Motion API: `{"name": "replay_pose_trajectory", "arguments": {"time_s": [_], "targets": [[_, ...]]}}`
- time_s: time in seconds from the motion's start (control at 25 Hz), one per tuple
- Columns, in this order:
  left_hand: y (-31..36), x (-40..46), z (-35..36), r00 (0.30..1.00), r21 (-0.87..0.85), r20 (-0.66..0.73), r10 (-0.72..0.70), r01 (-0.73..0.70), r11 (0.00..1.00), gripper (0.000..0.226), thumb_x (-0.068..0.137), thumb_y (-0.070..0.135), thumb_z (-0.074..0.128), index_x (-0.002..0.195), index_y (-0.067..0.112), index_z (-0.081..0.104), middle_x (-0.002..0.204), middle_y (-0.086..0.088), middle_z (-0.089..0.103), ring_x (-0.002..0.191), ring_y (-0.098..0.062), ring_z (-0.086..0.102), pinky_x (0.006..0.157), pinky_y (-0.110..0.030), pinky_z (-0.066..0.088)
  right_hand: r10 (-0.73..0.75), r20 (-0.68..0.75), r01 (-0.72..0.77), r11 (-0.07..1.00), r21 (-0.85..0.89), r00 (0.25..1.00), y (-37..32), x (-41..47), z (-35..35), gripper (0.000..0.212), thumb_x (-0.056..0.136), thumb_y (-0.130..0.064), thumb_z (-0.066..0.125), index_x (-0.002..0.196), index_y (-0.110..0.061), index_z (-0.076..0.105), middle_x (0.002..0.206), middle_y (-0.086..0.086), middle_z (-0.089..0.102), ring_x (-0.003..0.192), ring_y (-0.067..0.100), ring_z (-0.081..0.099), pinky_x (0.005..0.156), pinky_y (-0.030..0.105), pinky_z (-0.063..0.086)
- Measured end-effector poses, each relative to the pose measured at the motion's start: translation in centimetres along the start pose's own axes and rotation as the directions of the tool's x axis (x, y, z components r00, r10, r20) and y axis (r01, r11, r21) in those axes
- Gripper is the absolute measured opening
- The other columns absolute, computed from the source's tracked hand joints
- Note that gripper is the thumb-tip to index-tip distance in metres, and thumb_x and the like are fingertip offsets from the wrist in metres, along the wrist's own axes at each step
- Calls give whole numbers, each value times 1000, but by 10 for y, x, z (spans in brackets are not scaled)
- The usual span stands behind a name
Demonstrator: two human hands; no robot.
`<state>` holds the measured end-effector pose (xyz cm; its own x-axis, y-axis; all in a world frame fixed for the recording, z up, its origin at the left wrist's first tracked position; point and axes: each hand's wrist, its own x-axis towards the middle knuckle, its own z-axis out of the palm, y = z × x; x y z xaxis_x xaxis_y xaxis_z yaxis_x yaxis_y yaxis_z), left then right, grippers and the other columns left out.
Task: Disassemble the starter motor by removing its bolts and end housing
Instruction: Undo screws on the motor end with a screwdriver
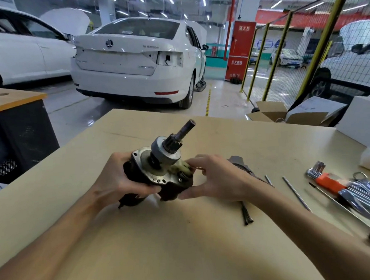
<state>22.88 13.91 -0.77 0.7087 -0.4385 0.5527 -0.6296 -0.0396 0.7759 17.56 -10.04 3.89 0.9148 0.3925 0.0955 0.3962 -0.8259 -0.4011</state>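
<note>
— Where is the starter motor (160,173) right now?

— At the middle of the frame, lifted just above the cardboard-covered table (186,248). I hold it tilted, its shaft (186,129) and pinion pointing to the upper right, its dark body running down to the lower left.

— Which hand carries it?

— My left hand (119,178) sits on the motor's left side, fingers curled round the dark body and thumb pressed under the flange. My right hand (216,179) is on the right side: fingertips pinch at the flange edge and the thumb lies along the dark lower lump. So the motor sits between both palms, each one gripping it.

— And the end housing?

— A grey housing piece (238,162) lies on the table just behind my right hand, mostly hidden by it; I cannot tell its full shape.

— The bolts?

— Two long thin bolts (296,193) lie on the table right of my right wrist, apart from the motor. A short dark tool (247,215) rests below my right forearm.

— Anything further out?

— At the right edge lies a set of hex keys (325,177) in an orange holder, blurred. Open cardboard boxes (271,113) stand at the table's far right corner. A white car (136,62) is parked beyond, in the upper middle.
</note>
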Motion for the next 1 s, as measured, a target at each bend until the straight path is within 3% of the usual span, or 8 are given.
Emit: {"name": "replay_pose_trajectory", "arguments": {"time_s": [0.12,0.2,0.28,0.36,0.44,0.68,0.84,1.0], "targets": [[3,-6,11,984,289,-117,132,-94,953,49,51,42,85,97,27,75,84,14,73,79,2,66,75,-11,49,69,-115,-89,979,-182,991,6,1,1,43,86,-41,71,122,-18,63,108,-1,62,99,20,57,80,30,42],[0,-11,23,933,584,-100,344,-225,780,61,57,48,82,102,8,73,90,8,72,80,-2,64,76,-14,50,150,-229,-202,952,-228,962,8,-1,0,26,97,-34,56,110,-13,67,98,4,60,94,26,59,73,31,37],[-5,-17,32,881,697,-25,472,-323,640,63,63,49,83,99,-2,73,89,-5,72,78,-17,67,74,-26,54,316,-221,-308,949,71,923,13,-5,-1,40,100,-43,47,94,-11,69,77,1,61,70,20,60,58,29,38],[-8,-17,37,852,718,53,521,-396,573,60,68,48,84,98,-2,73,89,-9,72,77,-23,68,71,-30,54,492,139,-445,588,676,860,14,-10,-5,51,90,-60,56,90,-11,70,63,-4,62,44,9,44,37,21,33],[-8,-14,43,832,716,143,537,-461,524,53,74,46,82,100,2,73,93,-7,72,82,-22,68,72,-32,54,376,386,-513,339,789,842,19,-17,-8,48,72,-63,71,77,-15,70,55,-5,57,37,5,33,31,17,25],[-8,-11,47,821,743,193,537,-479,467,54,72,43,83,105,3,67,94,-9,72,82,-23,67,70,-34,53,370,301,-477,673,565,879,19,-17,-1,51,75,-62,74,61,-16,57,46,-8,51,40,12,35,41,23,26],[-9,-14,47,812,776,172,557,-460,432,58,68,37,85,110,6,60,93,-12,71,80,-26,66,72,-35,53,353,375,-507,453,734,857,17,-18,2,35,87,-36,72,64,-16,55,43,-9,48,34,5,40,38,17,32],[-3,-10,54,851,783,150,503,-413,465,59,70,40,77,112,7,52,101,-14,65,86,-24,57,75,-34,47,467,209,-360,260,896,859,9,-14,16,15,85,-20,71,82,-8,63,50,-6,59,42,6,57,47,21,46]]}}
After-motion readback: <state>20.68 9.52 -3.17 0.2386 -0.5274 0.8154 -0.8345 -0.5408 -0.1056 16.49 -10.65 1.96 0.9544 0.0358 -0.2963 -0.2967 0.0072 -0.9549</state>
